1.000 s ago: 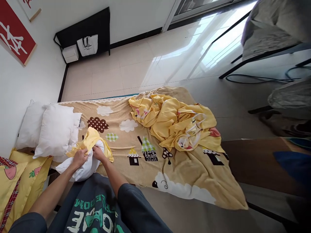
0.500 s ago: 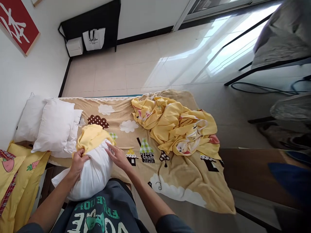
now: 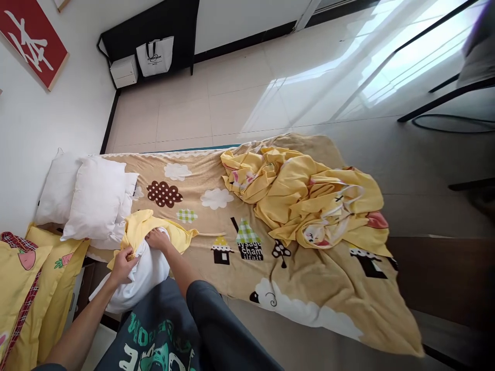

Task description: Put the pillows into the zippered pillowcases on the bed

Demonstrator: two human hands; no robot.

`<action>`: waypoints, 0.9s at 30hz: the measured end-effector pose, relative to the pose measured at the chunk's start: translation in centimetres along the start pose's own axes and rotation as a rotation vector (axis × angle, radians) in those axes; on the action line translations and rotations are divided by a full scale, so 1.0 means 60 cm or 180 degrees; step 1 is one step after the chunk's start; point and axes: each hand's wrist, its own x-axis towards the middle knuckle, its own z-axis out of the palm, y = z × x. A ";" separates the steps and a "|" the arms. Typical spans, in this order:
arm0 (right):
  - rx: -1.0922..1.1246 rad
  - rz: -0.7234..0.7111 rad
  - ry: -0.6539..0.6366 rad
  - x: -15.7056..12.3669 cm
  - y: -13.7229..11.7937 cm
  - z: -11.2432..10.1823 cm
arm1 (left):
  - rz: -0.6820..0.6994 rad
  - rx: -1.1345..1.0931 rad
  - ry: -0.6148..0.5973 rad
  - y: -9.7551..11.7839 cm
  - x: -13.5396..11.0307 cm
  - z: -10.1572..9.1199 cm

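A white pillow (image 3: 149, 273) rests against my body at the near edge of the bed, its far end inside a yellow pillowcase (image 3: 139, 224). My left hand (image 3: 124, 265) pinches the rim of the pillowcase on the left side. Curled over the pillow's end, my right hand (image 3: 158, 239) reaches in at the pillowcase opening, where its fingertips are partly hidden. A loose flap of the yellow cloth spreads to the right across the blanket.
White pillows (image 3: 96, 193) are stacked at the bed's left end. A crumpled yellow bedding cover (image 3: 305, 190) lies on the tan patterned blanket (image 3: 220, 226). More yellow fabric (image 3: 54, 278) with a red plaid trim sits at the lower left. A white bag (image 3: 155, 56) stands beyond the bed.
My right hand has moved left from the pillow's outer side into the pillowcase opening. The yellow cloth now spreads farther right, and my left hand keeps its hold on the rim.
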 end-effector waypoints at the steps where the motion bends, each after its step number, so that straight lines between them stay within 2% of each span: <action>1: 0.0046 0.0049 0.0097 0.000 0.005 -0.002 | 0.0018 0.0045 -0.0098 0.001 -0.004 -0.009; 3: 0.0114 0.0119 0.0326 -0.013 0.017 -0.007 | 0.0031 0.0065 -0.0302 0.002 -0.007 -0.030; 6: 0.0070 0.0169 0.0594 -0.067 0.032 -0.017 | -0.0045 -0.0063 -0.0492 -0.004 -0.003 -0.060; 8: -0.0008 0.0093 0.0683 -0.118 0.027 -0.025 | -0.0173 -0.0245 -0.0558 -0.012 0.005 -0.073; 10: -0.0069 -0.0165 0.0710 -0.169 0.003 -0.032 | -0.0305 -0.0489 -0.0655 -0.019 0.017 -0.077; 11: -0.0086 -0.0448 0.0666 -0.191 -0.017 -0.033 | -0.0348 -0.0612 -0.0725 -0.021 0.024 -0.076; 13: -0.0128 -0.1399 0.0430 -0.222 -0.065 -0.028 | -0.0368 -0.0808 -0.0853 -0.020 0.041 -0.069; 15: -0.0281 -0.2283 0.0225 -0.229 -0.113 -0.014 | -0.0318 -0.0897 -0.0954 -0.015 0.059 -0.061; 16: -0.0419 -0.2484 0.0224 -0.224 -0.131 -0.006 | -0.0280 -0.0906 -0.0990 -0.013 0.068 -0.057; 17: -0.0586 -0.2455 0.0300 -0.214 -0.143 0.003 | -0.0236 -0.0903 -0.1017 -0.011 0.076 -0.054; 18: -0.0745 -0.2234 0.0420 -0.203 -0.148 0.011 | -0.0185 -0.0895 -0.1038 -0.011 0.082 -0.051; 21: -0.1024 -0.1654 0.0569 -0.171 -0.125 0.027 | -0.0017 -0.0848 -0.1047 -0.024 0.095 -0.048; 24: -0.1071 -0.1657 0.0419 -0.166 -0.076 0.031 | 0.0121 -0.0737 -0.0938 -0.052 0.091 -0.044; 27: -0.1002 -0.1773 0.0384 -0.184 -0.033 0.033 | 0.0184 -0.0544 -0.0641 -0.081 0.071 -0.029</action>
